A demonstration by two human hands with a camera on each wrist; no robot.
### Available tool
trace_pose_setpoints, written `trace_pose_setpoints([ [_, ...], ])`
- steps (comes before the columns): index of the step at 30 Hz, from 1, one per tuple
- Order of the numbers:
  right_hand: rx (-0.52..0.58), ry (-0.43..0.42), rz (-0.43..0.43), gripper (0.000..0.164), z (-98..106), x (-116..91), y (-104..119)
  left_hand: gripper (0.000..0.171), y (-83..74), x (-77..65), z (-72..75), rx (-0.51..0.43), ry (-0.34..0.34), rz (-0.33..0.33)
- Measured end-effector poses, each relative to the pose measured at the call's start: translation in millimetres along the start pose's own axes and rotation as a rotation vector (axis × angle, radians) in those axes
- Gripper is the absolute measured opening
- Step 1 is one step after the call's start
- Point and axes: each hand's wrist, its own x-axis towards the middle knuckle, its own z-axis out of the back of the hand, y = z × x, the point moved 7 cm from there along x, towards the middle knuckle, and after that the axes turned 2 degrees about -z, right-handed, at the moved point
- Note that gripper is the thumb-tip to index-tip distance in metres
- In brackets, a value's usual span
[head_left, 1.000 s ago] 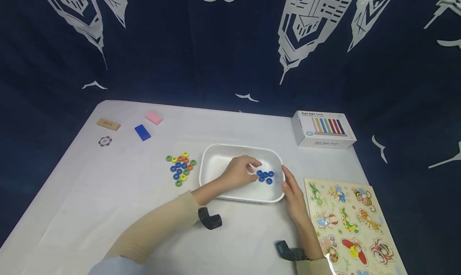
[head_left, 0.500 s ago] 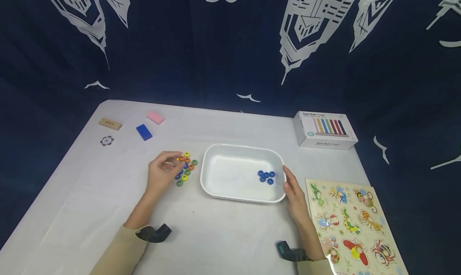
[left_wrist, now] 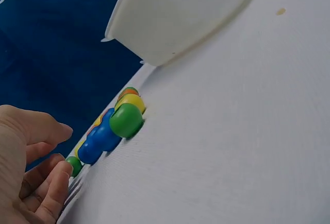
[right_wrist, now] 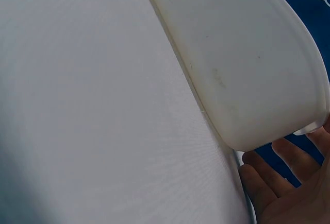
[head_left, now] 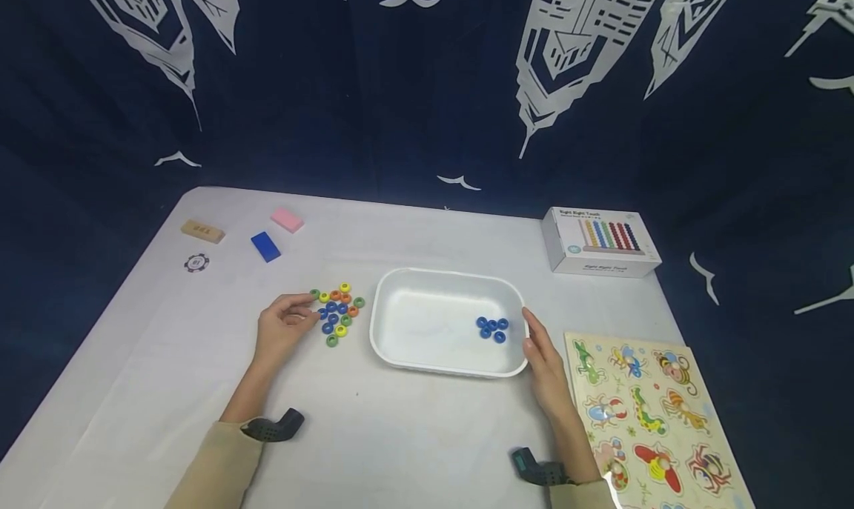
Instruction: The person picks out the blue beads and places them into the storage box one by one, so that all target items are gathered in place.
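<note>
My left hand [head_left: 283, 331] is at the left edge of a cluster of loose beads [head_left: 340, 310], blue, green, yellow and orange. Its thumb and fingers stand apart with no bead between them. In the left wrist view, the fingertips lie close by a green bead [left_wrist: 74, 165]; whether they touch it I cannot tell. A white tray [head_left: 427, 273] sits to the right of the cluster, with several blue beads [head_left: 492, 325] in its right part. My right hand [head_left: 550, 368] rests against the tray's right end, its fingers extended along the rim.
A wooden insect puzzle board [head_left: 640, 413] lies at the right, and a white box [head_left: 600, 241] stands behind it. At the back left are a pink block [head_left: 287, 220], a blue block [head_left: 265, 247], a wooden block [head_left: 203, 231] and a round chip [head_left: 196, 263].
My left hand has moved from above the blue beads in the tray to the loose beads, then slightly left to their edge. The right hand has stayed at the tray.
</note>
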Motion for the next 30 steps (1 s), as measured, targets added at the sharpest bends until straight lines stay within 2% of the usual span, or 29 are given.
trace_pose_setpoints([
  [3, 0.000, -0.003, 0.003, 0.043, 1.5, -0.2, 0.3, 0.029, 2.7, 0.4, -5.8, 0.101, 0.020, -0.008],
  [8, 0.008, -0.002, -0.003, 0.043, 3.6, -0.7, 0.2, 0.027, -2.2, -0.2, -13.3, 0.260, 0.030, -0.075],
  [11, 0.009, -0.002, -0.007, 0.043, 4.1, -0.9, -0.3, 0.026, -7.0, -1.0, -15.1, 0.303, 0.028, -0.104],
  [13, 0.006, -0.003, -0.004, 0.043, 4.2, -0.8, -0.3, 0.025, -9.2, -1.2, -14.5, 0.309, 0.025, -0.099],
  [18, -0.007, -0.005, 0.018, 0.043, 3.8, -0.4, 1.5, 0.023, -21.5, 0.0, -10.0, 0.233, 0.012, -0.028],
  [20, -0.013, -0.004, 0.024, 0.043, 3.9, -0.4, 2.3, 0.024, -35.8, 1.2, -13.0, 0.173, 0.031, -0.008],
  [22, -0.014, -0.007, 0.025, 0.043, 4.2, -0.5, 2.6, 0.026, -56.2, 3.2, -21.2, 0.104, 0.078, 0.001],
  [26, -0.001, -0.003, 0.018, 0.043, 3.0, -0.5, 2.2, 0.027, -99.5, 6.3, -53.1, -0.050, 0.226, 0.001],
  [28, 0.012, 0.003, 0.011, 0.043, 1.5, -0.6, 1.6, 0.024, -116.2, 5.7, -74.5, -0.079, 0.292, 0.001],
  [30, 0.020, 0.009, 0.005, 0.043, 0.1, -0.6, 0.7, 0.021, -128.8, 3.6, -98.7, -0.070, 0.355, -0.009],
])
